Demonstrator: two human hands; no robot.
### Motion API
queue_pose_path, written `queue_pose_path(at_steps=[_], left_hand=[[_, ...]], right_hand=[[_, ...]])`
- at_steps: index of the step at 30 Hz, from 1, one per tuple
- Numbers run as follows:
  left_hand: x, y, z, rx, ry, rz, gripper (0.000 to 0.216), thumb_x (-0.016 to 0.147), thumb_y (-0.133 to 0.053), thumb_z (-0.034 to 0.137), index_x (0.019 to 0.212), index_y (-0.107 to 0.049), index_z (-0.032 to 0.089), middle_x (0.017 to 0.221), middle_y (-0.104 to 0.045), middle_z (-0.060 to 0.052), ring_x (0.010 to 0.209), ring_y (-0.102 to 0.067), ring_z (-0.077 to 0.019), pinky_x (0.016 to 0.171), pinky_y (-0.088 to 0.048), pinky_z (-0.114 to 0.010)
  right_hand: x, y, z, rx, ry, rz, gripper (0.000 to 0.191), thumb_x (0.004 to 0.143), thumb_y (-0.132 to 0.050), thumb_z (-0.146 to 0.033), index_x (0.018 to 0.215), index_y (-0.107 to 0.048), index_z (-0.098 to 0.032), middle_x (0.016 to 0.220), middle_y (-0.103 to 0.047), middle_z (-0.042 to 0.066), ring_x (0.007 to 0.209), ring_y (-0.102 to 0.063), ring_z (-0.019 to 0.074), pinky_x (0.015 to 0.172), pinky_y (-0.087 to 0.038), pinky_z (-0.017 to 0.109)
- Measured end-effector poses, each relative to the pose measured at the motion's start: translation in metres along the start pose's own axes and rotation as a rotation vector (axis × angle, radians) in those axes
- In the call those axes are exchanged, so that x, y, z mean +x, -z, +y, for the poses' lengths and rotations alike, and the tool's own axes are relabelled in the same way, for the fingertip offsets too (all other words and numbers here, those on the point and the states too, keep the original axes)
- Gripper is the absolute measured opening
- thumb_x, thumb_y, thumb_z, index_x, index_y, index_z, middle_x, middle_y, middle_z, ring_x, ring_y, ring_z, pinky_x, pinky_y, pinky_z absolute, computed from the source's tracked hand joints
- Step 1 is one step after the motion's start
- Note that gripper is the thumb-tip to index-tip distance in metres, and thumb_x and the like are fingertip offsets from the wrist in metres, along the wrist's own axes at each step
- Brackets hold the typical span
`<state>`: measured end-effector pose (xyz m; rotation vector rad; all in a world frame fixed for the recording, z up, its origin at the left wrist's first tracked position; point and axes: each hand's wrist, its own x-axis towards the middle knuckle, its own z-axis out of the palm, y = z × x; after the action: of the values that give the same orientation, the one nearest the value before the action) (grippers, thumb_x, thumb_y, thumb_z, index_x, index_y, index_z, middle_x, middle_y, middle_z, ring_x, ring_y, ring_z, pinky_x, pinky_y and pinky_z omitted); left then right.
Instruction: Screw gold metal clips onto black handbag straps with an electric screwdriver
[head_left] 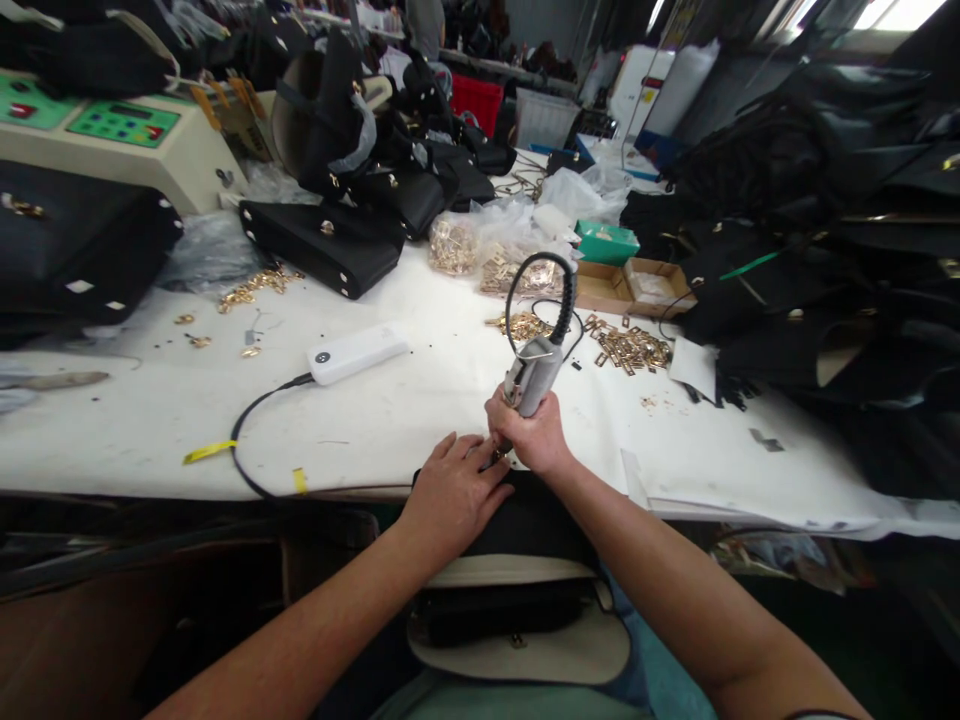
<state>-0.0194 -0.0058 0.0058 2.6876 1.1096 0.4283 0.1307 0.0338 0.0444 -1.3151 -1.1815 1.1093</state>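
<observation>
My right hand (529, 435) is closed around a grey powered screwdriver (541, 372) with a black cable, its lower end pointing down at the bag. Under the tool's end, a small gold fitting (501, 456) shows in part between my fingers. My left hand (459, 490) lies with its fingers stretched out on the black bag (536, 515), next to that fitting. The bag rests at the table's front edge and over my lap. Its cream-lined flap (525, 645) hangs open towards me, with a small metal piece on it.
On the white table (420, 410) lie a white power bank (358, 354) with a cable, gold clasps (259, 287) and gold plates (634, 348). Black bags (322, 240) stand at the back left. Small cardboard boxes (604, 288) and piled black bags (795, 300) are at the right.
</observation>
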Motion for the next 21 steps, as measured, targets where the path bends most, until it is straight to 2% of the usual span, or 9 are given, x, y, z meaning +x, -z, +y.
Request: queue_pose_path(at_steps=[4, 7, 10, 13, 17, 19, 21], left_hand=[[0.001, 0.003, -0.001, -0.005, -0.006, 0.0, 0.027, 0.094, -0.063, 0.037, 0.119, -0.07, 0.027, 0.133, -0.067, -0.005, 0.12, -0.057, -0.0283, 0.101, -0.047, -0.049], [0.002, 0.004, -0.001, -0.022, -0.009, 0.012, 0.026, 0.094, -0.064, 0.036, 0.118, -0.07, 0.028, 0.136, -0.066, -0.004, 0.119, -0.059, -0.0272, 0.099, -0.049, -0.048], [0.002, 0.003, -0.002, -0.058, 0.005, 0.025, 0.029, 0.093, -0.065, 0.038, 0.121, -0.07, 0.028, 0.138, -0.065, -0.004, 0.12, -0.059, -0.0261, 0.101, -0.05, -0.048], [0.002, 0.003, -0.004, -0.111, 0.023, 0.017, 0.039, 0.09, -0.07, 0.035, 0.128, -0.066, 0.027, 0.136, -0.066, -0.006, 0.121, -0.06, -0.0249, 0.102, -0.05, -0.045], [0.002, 0.003, -0.006, -0.158, 0.1, -0.005, 0.059, 0.083, -0.076, 0.032, 0.138, -0.056, 0.022, 0.128, -0.069, -0.01, 0.117, -0.063, -0.0255, 0.103, -0.051, -0.044], [0.001, 0.002, -0.006, -0.162, 0.137, 0.001, 0.067, 0.082, -0.077, 0.032, 0.142, -0.05, 0.019, 0.128, -0.068, -0.012, 0.117, -0.063, -0.0264, 0.104, -0.05, -0.045], [0.0, 0.002, -0.005, -0.149, 0.152, 0.031, 0.071, 0.08, -0.078, 0.031, 0.143, -0.048, 0.018, 0.131, -0.066, -0.013, 0.12, -0.061, -0.0272, 0.105, -0.049, -0.045]], right_hand=[[0.001, 0.004, -0.001, 0.08, -0.004, -0.003, 0.038, 0.078, -0.073, -0.047, 0.059, -0.056, -0.018, 0.049, -0.056, -0.001, 0.044, -0.049, 0.0109, 0.045, -0.041, 0.023], [0.004, 0.012, -0.009, 0.171, 0.084, 0.088, 0.046, 0.079, -0.072, -0.056, 0.06, -0.056, -0.018, 0.05, -0.058, 0.0, 0.044, -0.049, 0.0109, 0.043, -0.04, 0.022], [0.007, 0.031, -0.021, 0.104, 0.12, 0.176, 0.047, 0.079, -0.07, -0.062, 0.064, -0.059, -0.018, 0.051, -0.057, 0.0, 0.043, -0.047, 0.0116, 0.042, -0.039, 0.024], [0.009, 0.06, -0.021, -0.254, 0.103, 0.196, 0.044, 0.078, -0.071, -0.061, 0.083, -0.065, -0.018, 0.059, -0.06, -0.001, 0.051, -0.05, 0.0142, 0.048, -0.039, 0.025], [0.007, 0.099, 0.006, -0.874, 0.04, 0.04, 0.036, 0.088, -0.063, -0.048, 0.113, -0.067, -0.022, 0.096, -0.07, 0.006, 0.079, -0.062, 0.0209, 0.068, -0.044, 0.029], [0.003, 0.114, 0.021, -1.051, -0.012, -0.014, 0.037, 0.091, -0.06, -0.041, 0.124, -0.064, -0.024, 0.111, -0.069, 0.009, 0.091, -0.064, 0.0239, 0.075, -0.044, 0.031], [-0.002, 0.122, 0.03, -1.173, -0.016, -0.012, 0.039, 0.091, -0.061, -0.038, 0.127, -0.064, -0.025, 0.114, -0.067, 0.011, 0.099, -0.063, 0.0267, 0.08, -0.045, 0.033]])
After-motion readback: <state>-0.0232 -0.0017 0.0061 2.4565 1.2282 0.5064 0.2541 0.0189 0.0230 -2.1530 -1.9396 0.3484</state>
